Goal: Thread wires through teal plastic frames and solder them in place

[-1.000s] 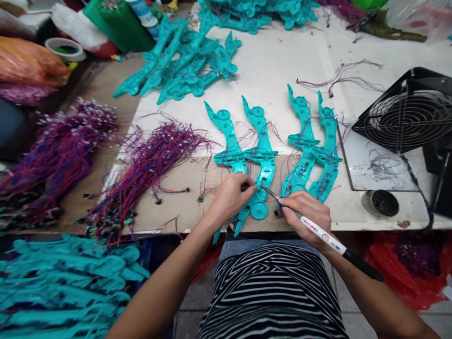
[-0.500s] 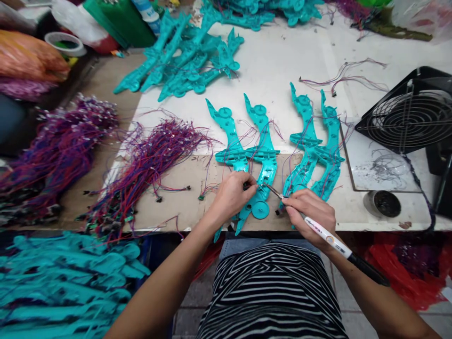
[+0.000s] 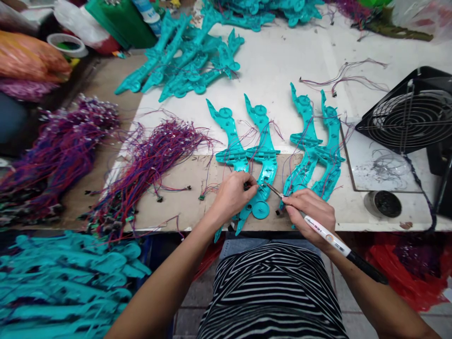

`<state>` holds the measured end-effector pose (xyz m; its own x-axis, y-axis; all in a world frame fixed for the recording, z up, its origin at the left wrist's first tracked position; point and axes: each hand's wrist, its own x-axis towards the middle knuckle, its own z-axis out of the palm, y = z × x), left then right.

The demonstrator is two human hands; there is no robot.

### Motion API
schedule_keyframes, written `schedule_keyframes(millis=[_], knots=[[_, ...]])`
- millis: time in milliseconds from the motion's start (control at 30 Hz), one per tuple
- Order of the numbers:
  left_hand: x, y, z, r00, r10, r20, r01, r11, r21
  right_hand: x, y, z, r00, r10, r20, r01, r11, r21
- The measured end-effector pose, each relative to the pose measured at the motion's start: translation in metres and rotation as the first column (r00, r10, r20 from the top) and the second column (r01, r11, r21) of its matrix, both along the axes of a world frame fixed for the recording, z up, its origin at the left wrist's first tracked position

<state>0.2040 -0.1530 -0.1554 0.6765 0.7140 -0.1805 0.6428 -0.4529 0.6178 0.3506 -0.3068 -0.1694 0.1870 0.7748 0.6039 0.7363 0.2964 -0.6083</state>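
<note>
My right hand (image 3: 310, 214) is closed round the white handle of a soldering iron (image 3: 326, 237). The iron's metal tip points left and meets, or nearly meets, the lower half of a teal plastic shell (image 3: 269, 170). My left hand (image 3: 231, 195) rests over the left side of that shell, thumb and fingers pinched together; what they hold is hidden. A similar teal shell (image 3: 231, 134) lies just left, partly under the left hand. Two more teal shells (image 3: 300, 174) with thin red and blue wires lie to the right.
Bundles of red and purple wires (image 3: 165, 150) spread on the left. Teal shells are piled at the back (image 3: 192, 61) and lower left (image 3: 70, 287). On the right stand a black fan (image 3: 411, 110), a white board (image 3: 384, 176) and a small round tin (image 3: 369, 205).
Both hands and the shells stay nearly in place. The soldering iron's handle has turned very slightly in my right hand.
</note>
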Motion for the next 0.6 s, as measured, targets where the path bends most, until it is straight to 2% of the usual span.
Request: schedule_keyframes(millis=[233, 333, 400, 433, 600], knots=[[0.0, -0.001, -0.001, 0.999, 0.005, 0.046, -0.004, 1.0, -0.011, 0.002, -0.002, 0.001, 0.999, -0.025, -0.029, 0.025, 1.0, -0.016], [-0.012, 0.006, 0.008, 0.976, 0.132, 0.175, -0.133, 0.991, -0.008, 0.004, -0.004, 0.004, 0.998, -0.049, -0.041, 0.048, 0.999, -0.01], [-0.023, 0.012, 0.014, 0.946, 0.223, 0.235, -0.244, 0.968, 0.066, 0.006, -0.004, 0.005, 0.996, -0.069, -0.055, 0.069, 0.998, -0.01], [-0.028, 0.015, 0.015, 0.944, 0.23, 0.236, -0.261, 0.959, 0.111, 0.007, -0.004, 0.006, 0.995, -0.077, -0.061, 0.076, 0.997, -0.008], [-0.04, 0.015, 0.008, 0.997, 0.07, 0.03, -0.075, 0.969, 0.235, 0.008, -0.002, 0.005, 0.995, -0.065, -0.073, 0.066, 0.998, 0.013]])
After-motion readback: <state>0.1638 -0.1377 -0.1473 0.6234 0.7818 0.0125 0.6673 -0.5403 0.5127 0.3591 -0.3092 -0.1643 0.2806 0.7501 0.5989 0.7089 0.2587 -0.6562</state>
